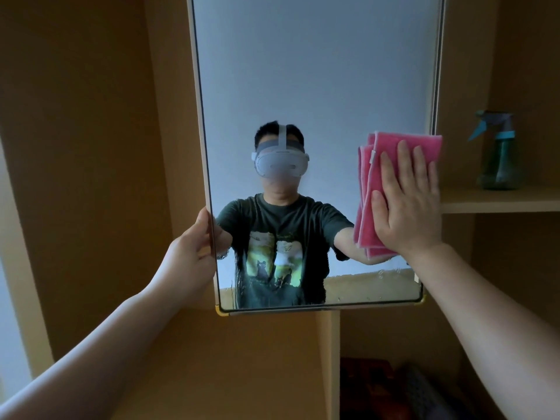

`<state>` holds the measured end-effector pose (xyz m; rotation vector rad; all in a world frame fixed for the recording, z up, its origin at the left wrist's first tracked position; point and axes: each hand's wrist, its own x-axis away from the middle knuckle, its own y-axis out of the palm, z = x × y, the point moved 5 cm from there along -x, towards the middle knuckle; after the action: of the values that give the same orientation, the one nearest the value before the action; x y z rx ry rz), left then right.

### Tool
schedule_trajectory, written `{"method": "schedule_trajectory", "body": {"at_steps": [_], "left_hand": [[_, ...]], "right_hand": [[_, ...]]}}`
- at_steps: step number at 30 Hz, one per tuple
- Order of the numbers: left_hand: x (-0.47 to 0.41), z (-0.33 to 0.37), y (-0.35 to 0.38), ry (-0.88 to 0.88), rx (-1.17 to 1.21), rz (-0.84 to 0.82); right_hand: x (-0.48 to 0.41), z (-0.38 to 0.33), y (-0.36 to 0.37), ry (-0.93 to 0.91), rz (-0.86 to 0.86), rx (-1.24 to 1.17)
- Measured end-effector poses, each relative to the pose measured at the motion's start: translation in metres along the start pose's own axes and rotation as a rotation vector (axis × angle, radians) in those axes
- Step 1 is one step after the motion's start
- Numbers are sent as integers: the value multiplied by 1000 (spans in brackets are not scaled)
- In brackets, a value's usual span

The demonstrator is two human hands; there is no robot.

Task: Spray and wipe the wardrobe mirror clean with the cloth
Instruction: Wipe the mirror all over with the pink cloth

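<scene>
We see both forearms reaching forward and up from the bottom corners. The left hand [194,247] is at the left edge of the tall rectangular pale-framed wardrobe mirror [303,71], in its lower part, fingers curled round the edge and gripping it, wrist roughly in line with the forearm. The right hand [409,201] is flat, fingers straight, slightly spread and pointing up, palm pressing the folded pink microfibre cloth [368,213] onto the glass near the mirror's right edge, at about mid-height of the visible glass. The cloth sits between palm and glass and sticks out above the fingertips and left of the thumb. Its long axis is near upright, leaning a little right at the top, and its top corner reaches the right frame. The mirror faces us and its long axis is vertical. The top runs out of view, and the bottom edge has a yellow corner guard [222,310] at the left corner. We see wet streaks and droplets [238,283] on the lower glass. The reflection shows a person in a dark printed T-shirt wearing a white headset. A translucent teal trigger spray bottle [497,159] stands upright on the light wooden shelf [500,203] right of the mirror, nozzle pointing left, well apart from both hands. Brown wooden wardrobe panels [91,147] surround the mirror.
</scene>
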<state>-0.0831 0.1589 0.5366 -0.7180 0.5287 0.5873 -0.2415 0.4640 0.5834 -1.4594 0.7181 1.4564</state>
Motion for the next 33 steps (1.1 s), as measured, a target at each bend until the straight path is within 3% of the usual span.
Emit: {"method": "schedule_trajectory", "body": {"at_steps": [14,33], "left_hand": [[5,6,-1,33,-12,6],[2,1,-2,69,-26,-66]], "right_hand": [[106,-14,22,-68,-29,-24],[108,-59,22,-36,-16,-64]]}}
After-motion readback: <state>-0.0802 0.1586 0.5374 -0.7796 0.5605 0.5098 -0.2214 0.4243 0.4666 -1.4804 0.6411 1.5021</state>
